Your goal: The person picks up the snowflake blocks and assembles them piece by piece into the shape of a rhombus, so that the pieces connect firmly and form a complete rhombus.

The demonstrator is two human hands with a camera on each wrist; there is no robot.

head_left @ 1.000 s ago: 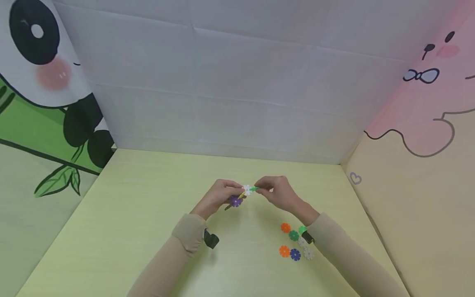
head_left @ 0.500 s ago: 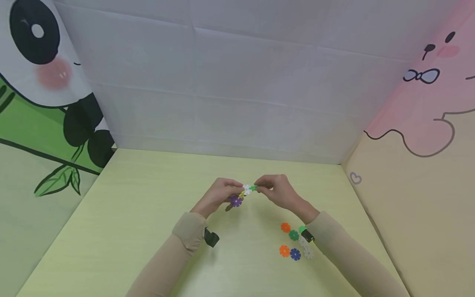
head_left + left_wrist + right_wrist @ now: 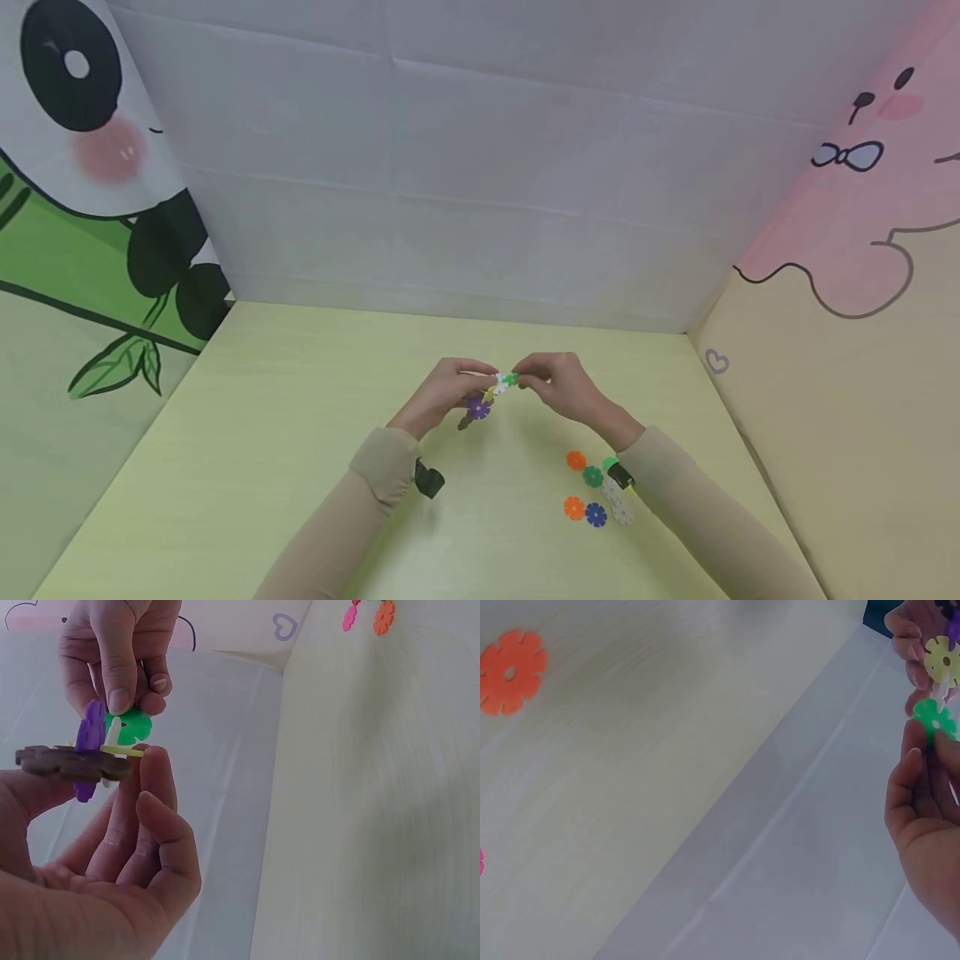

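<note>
Above the table, my left hand (image 3: 444, 393) holds a short chain of flower-shaped slotted plastic discs. The chain has a white disc (image 3: 500, 384), a yellow disc (image 3: 488, 394), a purple disc (image 3: 478, 408) and a brown disc (image 3: 71, 763), set crosswise to one another. Between thumb and fingers, my right hand (image 3: 562, 387) pinches a green disc (image 3: 934, 716), its edge right at the white disc. In the left wrist view the brown and purple discs partly cover the white one. Both hands face each other, fingertips close together.
Loose discs lie on the table (image 3: 300, 467) near my right forearm: orange (image 3: 574, 508), dark green (image 3: 592, 477), blue (image 3: 596, 515), white (image 3: 622, 512) and bright green (image 3: 610, 462), partly hidden by the black wrist camera (image 3: 621, 476). A pink disc (image 3: 350, 618) shows too. Walls enclose the back and sides.
The green disc has turned to show more of its face and come nearer the white disc. The chain has tilted slightly in my left hand; both hands stay almost in place.
</note>
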